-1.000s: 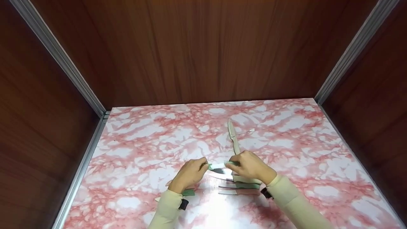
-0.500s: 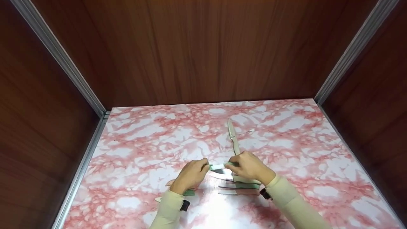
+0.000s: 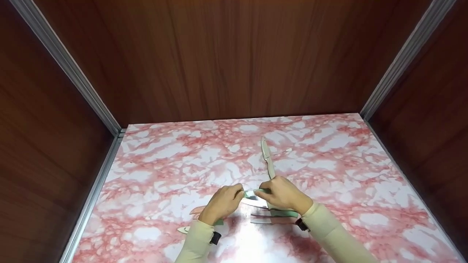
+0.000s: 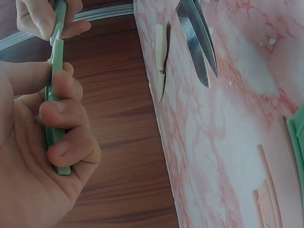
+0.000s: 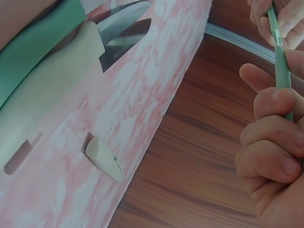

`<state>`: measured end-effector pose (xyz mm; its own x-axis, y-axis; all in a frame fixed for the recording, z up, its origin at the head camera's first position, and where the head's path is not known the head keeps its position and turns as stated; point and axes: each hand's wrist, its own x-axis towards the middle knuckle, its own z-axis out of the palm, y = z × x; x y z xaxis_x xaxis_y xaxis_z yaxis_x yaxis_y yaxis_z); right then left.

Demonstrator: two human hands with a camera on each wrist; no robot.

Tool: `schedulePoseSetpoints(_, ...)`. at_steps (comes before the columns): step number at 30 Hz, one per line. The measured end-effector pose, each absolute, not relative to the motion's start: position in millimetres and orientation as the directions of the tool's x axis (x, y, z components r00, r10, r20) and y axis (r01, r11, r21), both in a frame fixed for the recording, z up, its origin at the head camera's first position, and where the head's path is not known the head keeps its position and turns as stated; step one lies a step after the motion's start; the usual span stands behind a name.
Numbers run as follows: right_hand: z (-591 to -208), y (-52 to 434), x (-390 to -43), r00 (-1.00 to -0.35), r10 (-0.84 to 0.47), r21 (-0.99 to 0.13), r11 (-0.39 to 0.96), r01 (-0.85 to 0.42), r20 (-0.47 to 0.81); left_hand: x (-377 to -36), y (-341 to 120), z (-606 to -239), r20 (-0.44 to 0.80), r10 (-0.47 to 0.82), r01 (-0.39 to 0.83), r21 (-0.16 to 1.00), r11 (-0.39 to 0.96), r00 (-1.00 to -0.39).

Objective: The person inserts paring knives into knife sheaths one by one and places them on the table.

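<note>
My two hands meet over the pink marbled tabletop (image 3: 329,171) and hold one green knife (image 3: 252,194) between them. My left hand (image 3: 225,201) curls round its green sheath (image 4: 56,109). My right hand (image 3: 283,193) grips the thin green handle (image 5: 282,71). Only a short green stretch shows between the hands, and the blade is hidden. Under my right wrist lie several more knives (image 3: 274,216) with cream, green and pink handles; their steel blades (image 4: 197,42) point left.
A cream knife (image 3: 268,157) lies alone beyond the hands, pointing away. A pink sheath (image 3: 197,210) and a small cream piece (image 3: 182,229) lie by my left wrist. Brown wood walls (image 3: 234,58) with metal corner strips (image 3: 109,120) enclose the table.
The hands have come closer together. The white blade seen between them earlier is now covered, leaving only green showing.
</note>
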<state>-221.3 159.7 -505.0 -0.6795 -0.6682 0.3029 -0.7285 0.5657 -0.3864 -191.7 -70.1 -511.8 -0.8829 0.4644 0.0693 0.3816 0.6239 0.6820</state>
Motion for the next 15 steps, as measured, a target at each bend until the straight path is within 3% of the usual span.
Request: schedulePoseSetpoints(15, -498.1, 154.7, -222.6, -0.69, -0.672, -0.386, 0.581, -0.717, 0.27, -193.4, -65.1, -511.4, 0.093, 0.457, 0.393, 0.677, 0.622, -0.884)
